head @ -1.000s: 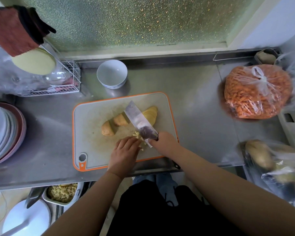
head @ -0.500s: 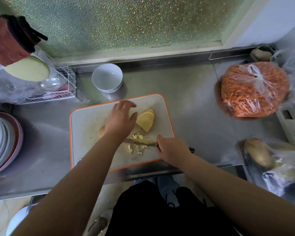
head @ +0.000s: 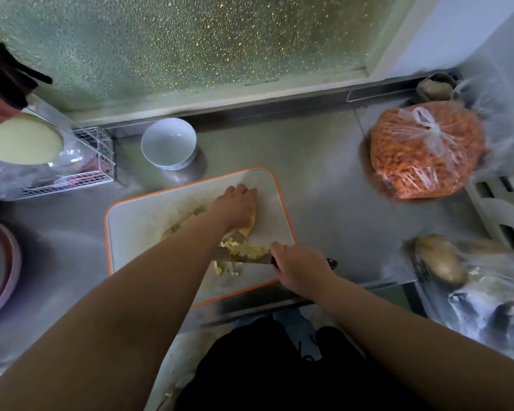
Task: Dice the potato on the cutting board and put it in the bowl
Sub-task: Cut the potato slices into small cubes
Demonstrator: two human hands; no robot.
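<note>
Left hand (head: 235, 207) covers potato (head: 249, 225); right hand (head: 298, 269) grips knife (head: 244, 258).

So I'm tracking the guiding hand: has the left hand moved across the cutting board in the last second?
Yes. The left hand went from the cutting board's near edge, beside the diced bits, to its far side toward the bowl, onto the potato.
</note>
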